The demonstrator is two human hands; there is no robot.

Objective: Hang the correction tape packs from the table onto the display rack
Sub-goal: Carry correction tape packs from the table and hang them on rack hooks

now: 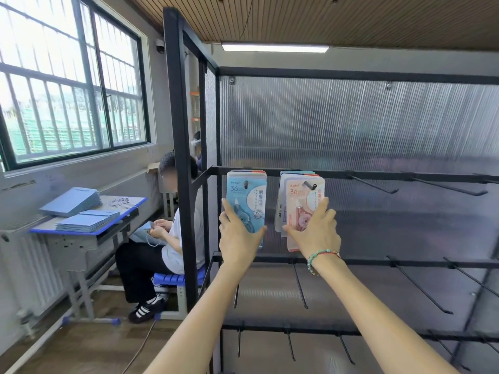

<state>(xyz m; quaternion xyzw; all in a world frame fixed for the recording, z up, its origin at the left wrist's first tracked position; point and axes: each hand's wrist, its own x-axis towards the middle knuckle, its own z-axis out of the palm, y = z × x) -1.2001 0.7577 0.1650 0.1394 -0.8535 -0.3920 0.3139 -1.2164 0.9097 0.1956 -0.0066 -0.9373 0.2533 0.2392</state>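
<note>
A blue correction tape pack (247,195) hangs at the front of a stack on the leftmost hook of the black display rack (351,174). My left hand (237,236) holds its lower part, index finger up its left edge and thumb under its right corner. A pink correction tape pack (302,201) hangs at the front of a second stack on the neighbouring hook (310,185). My right hand (314,230) grips its lower half, fingers on the right edge, thumb on the left.
Bare hooks (378,186) stick out along the rack's upper, middle and lower bars to the right and below. A corrugated panel backs the rack. To the left, a person (164,238) sits at a desk (89,225) with stacks of blue folders.
</note>
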